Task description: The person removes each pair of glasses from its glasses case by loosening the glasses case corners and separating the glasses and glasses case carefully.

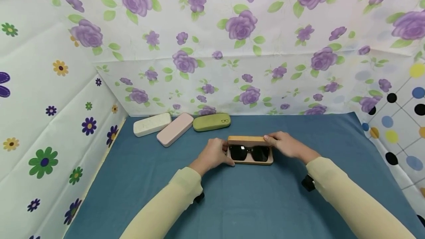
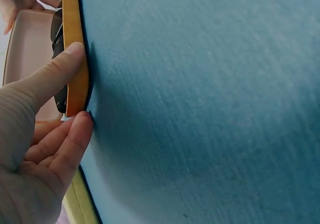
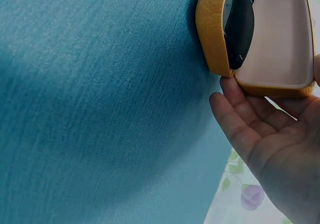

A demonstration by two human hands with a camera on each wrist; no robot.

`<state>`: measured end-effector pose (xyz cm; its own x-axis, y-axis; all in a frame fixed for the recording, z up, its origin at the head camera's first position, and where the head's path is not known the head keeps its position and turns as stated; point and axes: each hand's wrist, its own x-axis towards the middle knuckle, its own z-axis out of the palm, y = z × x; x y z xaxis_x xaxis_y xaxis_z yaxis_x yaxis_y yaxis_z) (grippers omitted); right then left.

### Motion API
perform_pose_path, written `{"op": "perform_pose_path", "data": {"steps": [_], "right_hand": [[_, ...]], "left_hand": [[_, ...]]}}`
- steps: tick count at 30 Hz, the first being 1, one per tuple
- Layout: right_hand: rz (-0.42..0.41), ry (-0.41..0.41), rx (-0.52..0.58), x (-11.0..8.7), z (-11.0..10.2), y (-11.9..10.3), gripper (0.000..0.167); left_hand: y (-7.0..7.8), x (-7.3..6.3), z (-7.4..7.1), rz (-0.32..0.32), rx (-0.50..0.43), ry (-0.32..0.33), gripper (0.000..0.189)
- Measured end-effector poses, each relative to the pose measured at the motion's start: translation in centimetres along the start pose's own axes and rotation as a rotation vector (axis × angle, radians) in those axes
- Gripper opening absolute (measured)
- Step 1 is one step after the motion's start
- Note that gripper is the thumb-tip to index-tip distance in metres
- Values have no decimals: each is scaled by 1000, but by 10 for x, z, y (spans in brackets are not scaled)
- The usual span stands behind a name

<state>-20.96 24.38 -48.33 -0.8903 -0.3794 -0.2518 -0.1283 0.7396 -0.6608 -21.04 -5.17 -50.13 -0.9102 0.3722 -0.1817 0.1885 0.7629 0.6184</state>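
Observation:
A tan glasses case (image 1: pixel 246 138) with a pale pink lining stands open on the blue cloth, its lid raised at the back. Inside lie dark sunglasses (image 1: pixel 239 153), lenses facing up. At the case's left end my left hand (image 1: pixel 214 153) grips the base, thumb on the front wall, as the left wrist view shows close up. My right hand (image 1: pixel 286 144) holds the raised lid at its right corner, with the thumb at the upper edge. In the right wrist view its other fingers (image 3: pixel 240 119) reach along the case's end by the hinge.
To the back left lie a white glasses case (image 1: pixel 152 124), a pink case (image 1: pixel 175 130) and a green case (image 1: pixel 211 122) with a small glasses print. A flowered sheet (image 1: pixel 212 84) hangs behind the blue cloth (image 1: pixel 239 205), with patterned sheets at both sides.

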Motion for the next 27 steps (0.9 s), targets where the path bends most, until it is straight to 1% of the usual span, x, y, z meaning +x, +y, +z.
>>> {"op": "perform_pose_path", "data": {"steps": [3, 7, 9, 16, 19, 22, 27], "right_hand": [[5, 7, 7, 0, 0, 0, 68], [8, 9, 7, 1, 0, 1, 68], [10, 11, 2, 2, -1, 1, 69], [5, 23, 21, 3, -2, 1, 67], [3, 18, 23, 2, -1, 1, 66], [-6, 21, 20, 1, 0, 1, 65], [-27, 51, 3, -3, 1, -2, 64]], "left_hand": [[0, 0, 0, -9, -10, 7, 53], [-1, 0, 0, -22, -16, -15, 55], [-2, 0, -1, -21, -25, -16, 58], [-8, 2, -2, -6, -133, 10, 72], [-10, 4, -1, -10, -142, 8, 75], [-10, 6, -1, -12, -118, -1, 70], [-8, 7, -3, -15, -95, -19, 59]]}}
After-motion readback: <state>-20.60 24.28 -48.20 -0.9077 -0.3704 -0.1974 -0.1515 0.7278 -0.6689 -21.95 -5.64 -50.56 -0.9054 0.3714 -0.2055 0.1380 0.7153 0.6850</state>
